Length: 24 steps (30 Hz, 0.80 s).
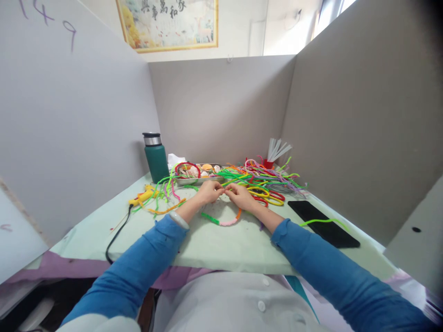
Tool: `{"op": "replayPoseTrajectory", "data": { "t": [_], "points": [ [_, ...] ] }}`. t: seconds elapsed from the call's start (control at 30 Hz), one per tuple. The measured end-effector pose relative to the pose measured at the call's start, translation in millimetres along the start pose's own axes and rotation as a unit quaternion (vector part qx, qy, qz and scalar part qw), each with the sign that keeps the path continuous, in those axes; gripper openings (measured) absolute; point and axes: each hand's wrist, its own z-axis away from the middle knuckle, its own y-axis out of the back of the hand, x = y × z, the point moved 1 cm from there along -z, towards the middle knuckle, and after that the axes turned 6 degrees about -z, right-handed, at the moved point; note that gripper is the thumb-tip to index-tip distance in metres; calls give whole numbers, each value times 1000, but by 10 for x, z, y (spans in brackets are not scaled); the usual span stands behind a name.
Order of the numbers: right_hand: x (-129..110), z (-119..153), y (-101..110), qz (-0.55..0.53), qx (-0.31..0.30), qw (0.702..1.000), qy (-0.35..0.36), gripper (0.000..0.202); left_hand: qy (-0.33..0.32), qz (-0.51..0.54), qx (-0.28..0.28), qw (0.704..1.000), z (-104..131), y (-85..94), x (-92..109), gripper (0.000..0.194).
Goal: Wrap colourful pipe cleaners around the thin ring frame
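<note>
My left hand (pixel 210 191) and my right hand (pixel 239 196) meet fingertip to fingertip over the middle of the table. Both are closed in a pinch on a pipe cleaner, and only a tiny bit of it shows between the fingertips. Below them curves a fuzzy pipe-cleaner ring (pixel 227 223) with green, pink and orange stretches; its upper part is hidden by my hands. Behind my fingers lies a heap of loose pipe cleaners (pixel 256 177) in many colours, with bent yellow and red loops beside my right hand.
A metal tray (pixel 200 180) of small decorations stands at the back, near a green bottle (pixel 157 161). Left lies a yellow glue gun (pixel 143 196) with a black cord. White sticks (pixel 276 150) stand in a red cup. A black phone (pixel 321 222) lies right, under a lime pipe cleaner. Grey panels enclose three sides.
</note>
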Motion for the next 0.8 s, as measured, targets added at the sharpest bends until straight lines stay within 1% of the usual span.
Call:
{"op": "replayPoseTrajectory", "data": {
  "t": [0.13,0.4,0.8],
  "points": [
    [-15,4,6,5,-1,1000,-2,23,8,2,-1,1000,1,-6,-5,34],
    [-32,11,7,11,-6,1000,-5,22,-4,0,-3,1000,5,-4,-1,31],
    [-45,17,11,8,-7,1000,-1,21,1,-4,-9,1000,4,-8,-2,30]
  ]
}}
